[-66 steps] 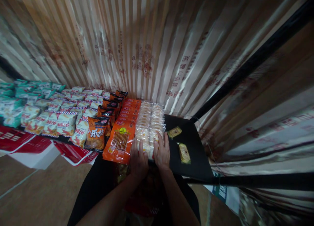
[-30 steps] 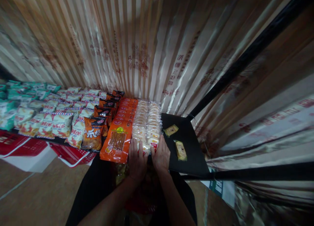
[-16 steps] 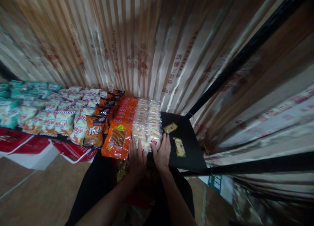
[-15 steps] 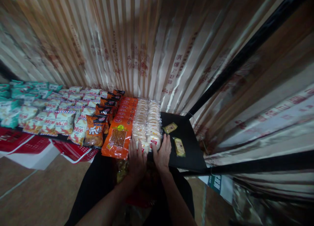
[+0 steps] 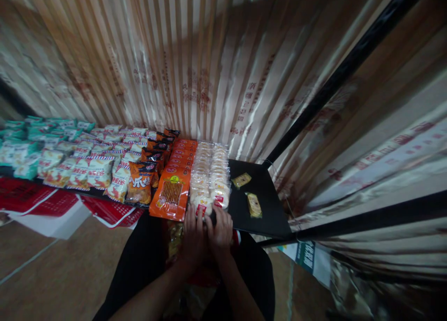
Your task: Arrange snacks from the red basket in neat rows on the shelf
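Two rows of clear packets of round white crackers (image 5: 219,174) lie overlapped on the black shelf board, with red labels on the front ones. At the near end of the left row, my left hand (image 5: 193,230) has its fingers stretched out against the front cracker packet (image 5: 201,204). Close beside it, my right hand (image 5: 220,228) is open, its fingertips at the near edge of the rows. Neither hand lifts anything. Left of the crackers lie overlapped orange packets (image 5: 171,193) with a picture of brown sticks. On the right are two small yellow packets (image 5: 254,205).
Orange-black snack bags (image 5: 138,181), white snack bags (image 5: 99,172) and teal bags (image 5: 26,165) fill the left of the board (image 5: 240,218). Red baskets (image 5: 104,211) stand below. A black frame bar (image 5: 314,95) slants up in front of pleated printed sheeting (image 5: 195,56).
My right hand has moved left and slightly toward me, closer to my left hand. The front cracker packets' labels show more fully. The view has shifted slightly.
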`<state>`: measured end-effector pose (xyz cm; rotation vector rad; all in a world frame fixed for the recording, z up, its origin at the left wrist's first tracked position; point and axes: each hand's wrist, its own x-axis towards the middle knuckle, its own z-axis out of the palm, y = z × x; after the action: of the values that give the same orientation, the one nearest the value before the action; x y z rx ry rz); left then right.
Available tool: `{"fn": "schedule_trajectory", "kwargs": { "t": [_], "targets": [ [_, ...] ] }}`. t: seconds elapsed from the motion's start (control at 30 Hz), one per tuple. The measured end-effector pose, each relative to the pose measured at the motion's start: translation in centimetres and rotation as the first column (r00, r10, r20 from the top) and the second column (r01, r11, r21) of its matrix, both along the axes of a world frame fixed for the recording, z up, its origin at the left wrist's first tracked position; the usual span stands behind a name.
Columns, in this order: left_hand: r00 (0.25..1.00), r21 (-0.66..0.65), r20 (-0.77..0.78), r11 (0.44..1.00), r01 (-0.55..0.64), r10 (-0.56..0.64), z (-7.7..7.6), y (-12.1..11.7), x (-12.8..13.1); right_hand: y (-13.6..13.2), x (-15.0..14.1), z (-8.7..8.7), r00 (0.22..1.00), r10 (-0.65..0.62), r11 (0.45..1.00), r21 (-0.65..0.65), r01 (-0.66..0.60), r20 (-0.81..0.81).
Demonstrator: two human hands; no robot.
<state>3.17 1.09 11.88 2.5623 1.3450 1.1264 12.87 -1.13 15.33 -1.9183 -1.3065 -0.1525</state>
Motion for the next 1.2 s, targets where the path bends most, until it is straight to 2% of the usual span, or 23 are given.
{"fn": "schedule_trajectory", "kwargs": {
  "t": [0.1,0.27,0.4,0.7,0.8,1.0,1.1,1.2],
  "targets": [
    [1.0,0.032,0.002,0.999,0.023,-0.023,-0.1,-0.2,-0.3,0.2,-0.5,-0.3,0.999,-0.004,1.0,-0.018,0.003,-0.049],
    [1.0,-0.015,-0.007,1.0,0.024,-0.025,0.3,-0.1,-0.4,0.2,-0.9,-0.3,0.979,-0.024,1.0,-0.015,0.022,-0.203],
    [0.993,-0.022,0.0,0.993,0.116,-0.116,1.0,-0.5,-0.2,-0.4,-0.9,0.3,0.933,-0.081,0.996,-0.003,0.086,-0.35],
    [0.961,-0.005,-0.041,0.961,0.275,-0.275,2.2,0.1,1.8,-0.7,1.5,1.2,0.858,-0.143,0.983,0.032,0.182,-0.494],
    [0.944,0.019,-0.061,0.946,0.325,-0.323,2.4,0.5,2.4,-0.3,2.6,1.2,0.864,-0.14,0.98,0.056,0.19,-0.484],
    [0.931,-0.01,-0.116,0.938,0.347,-0.346,2.6,1.1,2.4,0.0,3.2,0.8,0.908,-0.167,0.98,0.033,0.194,-0.385],
    [0.914,-0.025,-0.144,0.925,0.379,-0.378,2.6,1.4,2.0,-0.1,2.9,0.7,0.948,-0.204,0.971,0.072,0.227,-0.242],
    [0.897,-0.045,-0.17,0.913,0.407,-0.408,2.5,1.6,1.9,0.0,3.0,0.7,0.979,-0.192,0.976,0.097,0.197,-0.062]
  ]
}}
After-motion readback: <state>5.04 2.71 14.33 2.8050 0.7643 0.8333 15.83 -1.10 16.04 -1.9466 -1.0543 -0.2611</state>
